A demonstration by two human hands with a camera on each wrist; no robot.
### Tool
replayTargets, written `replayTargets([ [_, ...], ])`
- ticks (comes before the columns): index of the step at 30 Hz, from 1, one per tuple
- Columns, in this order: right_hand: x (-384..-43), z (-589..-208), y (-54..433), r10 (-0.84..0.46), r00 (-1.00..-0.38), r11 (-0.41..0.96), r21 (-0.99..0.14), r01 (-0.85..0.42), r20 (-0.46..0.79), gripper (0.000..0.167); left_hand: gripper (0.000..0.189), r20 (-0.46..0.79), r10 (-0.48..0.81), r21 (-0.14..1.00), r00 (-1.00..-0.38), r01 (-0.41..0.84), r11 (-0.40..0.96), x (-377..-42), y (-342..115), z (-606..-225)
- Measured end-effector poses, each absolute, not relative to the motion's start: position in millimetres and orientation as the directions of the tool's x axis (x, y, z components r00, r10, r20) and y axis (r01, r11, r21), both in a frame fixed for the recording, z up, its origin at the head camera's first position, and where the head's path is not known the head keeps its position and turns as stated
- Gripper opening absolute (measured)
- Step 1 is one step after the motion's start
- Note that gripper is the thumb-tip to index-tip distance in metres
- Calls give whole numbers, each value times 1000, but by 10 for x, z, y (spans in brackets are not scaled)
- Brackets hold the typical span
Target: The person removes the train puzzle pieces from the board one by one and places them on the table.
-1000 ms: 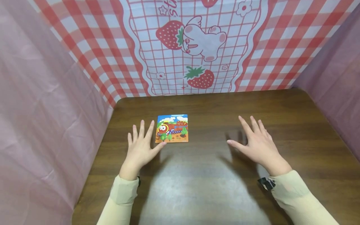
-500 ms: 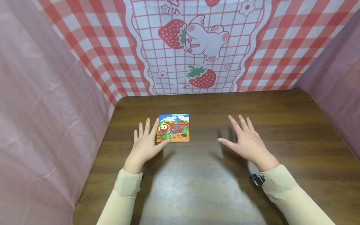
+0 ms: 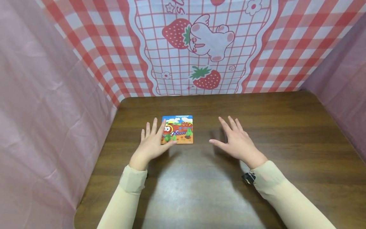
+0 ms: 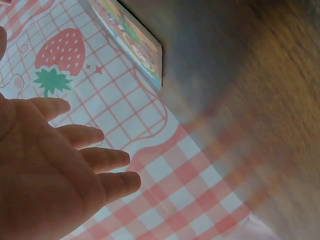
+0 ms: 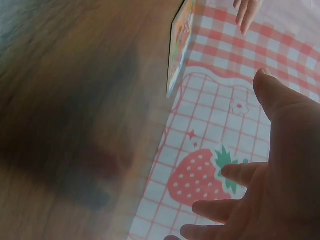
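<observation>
A square picture board (image 3: pixel 181 130), printed with a red cartoon train, green bushes and a blue sky, lies flat on the brown table. My left hand (image 3: pixel 151 143) hovers over its left edge with fingers spread, thumb and index finger overlapping the picture in the head view. To the right of the board, my right hand (image 3: pixel 235 141) hangs above the table, fingers spread and nothing held. The wrist views show the board (image 4: pixel 135 42) edge-on, apart from the left fingers (image 4: pixel 112 160), and the board (image 5: pixel 180 45) apart from the right fingers (image 5: pixel 220 210).
The wooden table (image 3: pixel 183 190) has rounded far corners. Behind it hangs a red-and-white checked cloth (image 3: pixel 208 63) with strawberries. Pink curtains (image 3: pixel 43 127) flank both sides. A dark wrist camera (image 3: pixel 248 178) sits at the right cuff.
My right hand has moved left, nearer the board. The left hand has shifted slightly right and forward, so its index finger now overlaps the board's left edge. The board stays on the table.
</observation>
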State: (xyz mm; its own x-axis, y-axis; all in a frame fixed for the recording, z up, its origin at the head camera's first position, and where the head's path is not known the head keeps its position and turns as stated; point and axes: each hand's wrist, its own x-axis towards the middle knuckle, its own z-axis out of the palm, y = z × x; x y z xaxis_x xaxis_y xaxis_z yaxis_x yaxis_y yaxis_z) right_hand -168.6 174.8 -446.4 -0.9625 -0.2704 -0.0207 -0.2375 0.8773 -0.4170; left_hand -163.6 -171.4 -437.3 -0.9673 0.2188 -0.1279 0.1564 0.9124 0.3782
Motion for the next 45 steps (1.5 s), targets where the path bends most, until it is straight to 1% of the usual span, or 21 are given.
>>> replayTargets([
  [5,-1747,-4455,1624,-280,-960,872,-424,-244,-24,107,104,-135,222,379,-966,157,912,-1679,-1708,-4388],
  [10,-1827,-4468,1508,-294,-955,861,-441,-254,-25,102,101,-132,236,370,-963,173,913,-1740,-1695,-4436],
  [22,-1994,-4451,1234,-341,-940,838,-462,-290,-28,97,99,-134,247,373,-960,182,910,-1877,-1663,-4496],
  [34,-2152,-4534,1013,-380,-925,826,-458,-329,-20,93,101,-240,270,354,-933,174,919,-2015,-1560,-4588],
  [45,-2259,-4577,877,-395,-918,828,-451,-333,-46,88,100,-319,247,328,-915,138,935,-2118,-1583,-4609],
])
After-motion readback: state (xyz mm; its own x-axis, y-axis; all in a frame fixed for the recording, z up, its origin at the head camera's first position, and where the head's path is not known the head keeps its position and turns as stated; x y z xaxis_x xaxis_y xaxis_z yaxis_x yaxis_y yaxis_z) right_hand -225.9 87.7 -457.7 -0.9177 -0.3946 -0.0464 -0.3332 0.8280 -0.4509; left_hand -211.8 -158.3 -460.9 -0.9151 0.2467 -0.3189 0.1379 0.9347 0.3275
